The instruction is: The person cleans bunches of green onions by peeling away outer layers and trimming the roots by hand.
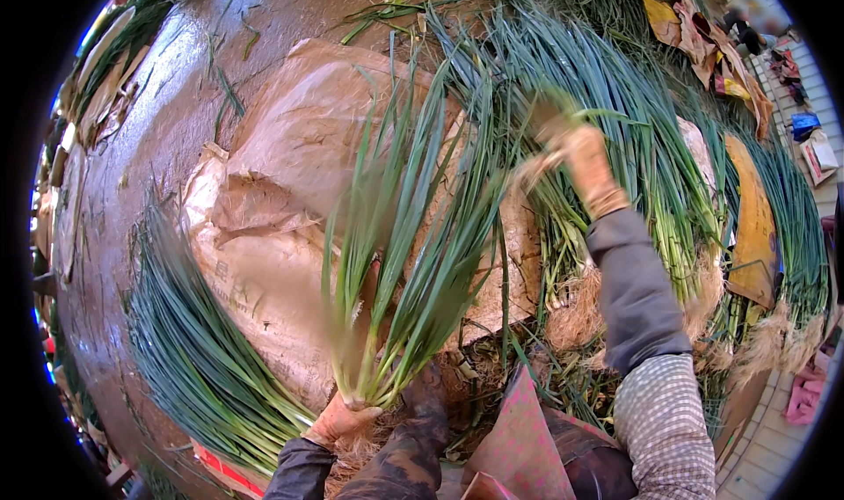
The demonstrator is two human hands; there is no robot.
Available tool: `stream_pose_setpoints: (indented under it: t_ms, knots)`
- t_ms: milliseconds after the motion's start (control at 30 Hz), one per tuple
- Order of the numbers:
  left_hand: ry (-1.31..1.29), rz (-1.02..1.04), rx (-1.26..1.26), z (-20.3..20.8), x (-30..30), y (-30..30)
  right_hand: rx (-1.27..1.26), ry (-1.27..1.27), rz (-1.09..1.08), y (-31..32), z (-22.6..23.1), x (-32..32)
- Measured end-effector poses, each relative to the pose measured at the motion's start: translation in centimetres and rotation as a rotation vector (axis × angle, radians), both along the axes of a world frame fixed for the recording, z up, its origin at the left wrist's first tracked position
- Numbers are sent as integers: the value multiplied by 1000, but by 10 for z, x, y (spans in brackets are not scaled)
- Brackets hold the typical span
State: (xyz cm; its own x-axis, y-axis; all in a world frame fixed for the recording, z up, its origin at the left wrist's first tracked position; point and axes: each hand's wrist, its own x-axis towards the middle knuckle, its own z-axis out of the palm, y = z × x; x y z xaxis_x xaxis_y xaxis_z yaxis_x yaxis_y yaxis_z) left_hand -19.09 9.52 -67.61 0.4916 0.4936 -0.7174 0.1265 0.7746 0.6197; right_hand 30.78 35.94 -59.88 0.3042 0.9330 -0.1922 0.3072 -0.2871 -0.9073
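My left hand (338, 419), in an orange-tan glove, is closed around the pale lower ends of a small bunch of green onions (387, 315). Their leaves fan out upward over brown sheeting, and roots hang below the fist. My right hand (587, 161), gloved alike and smeared by motion, is raised over a large heap of green onions (615, 148). Its fingers are curled around a green onion, with pale root strands sticking out to the left and a green stem to the right. At lower left, beside my left hand, lies a neat pile of green onions (211, 342).
Crumpled brown paper sheeting (272, 236) covers the ground ahead of me. Wet brown floor (176, 69) stretches to the far left. More onions lie at far right past a yellow-brown cardboard piece (752, 223). A pink patterned cloth (523, 438) covers my lap.
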Motion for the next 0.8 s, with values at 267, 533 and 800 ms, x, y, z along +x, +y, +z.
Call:
stream_pose_setpoints:
  t_ms: [267, 533, 800]
  knots:
    - [54, 33, -34, 31, 6, 31, 391, -280, -150, -88, 189, 86]
    - [-83, 309, 64, 75, 38, 87, 343, -376, -831, -396, 298, 123]
    - [-342, 293, -73, 88, 163, 89, -1525, -1137, -209, -698, 282, 72]
